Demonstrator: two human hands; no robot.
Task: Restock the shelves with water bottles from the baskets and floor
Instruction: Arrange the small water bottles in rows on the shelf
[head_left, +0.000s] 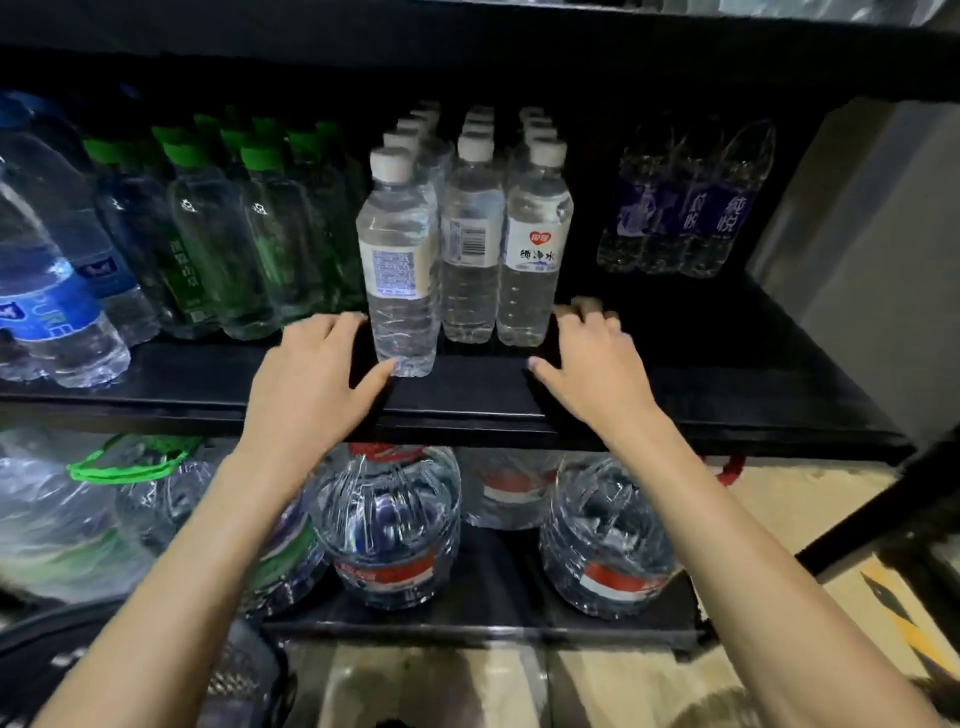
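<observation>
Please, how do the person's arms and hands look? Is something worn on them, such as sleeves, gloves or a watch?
The left arm and the right arm are bare down to the picture's bottom edge; no sleeve shows. The left hand and the right hand are bare too: no gloves, and no ring, watch or bracelet is visible.

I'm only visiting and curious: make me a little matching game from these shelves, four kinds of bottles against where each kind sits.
Things
1. green-capped bottles
2. white-capped bottles
3. purple-labelled bottles
4. red-labelled jugs

Places
A. on the lower shelf
B. between the left hand and the right hand
C. right of both hands, in the dark corner
D. left of both hands

Pairs: 1-D, 2-B, 3-C, 4-A
</observation>
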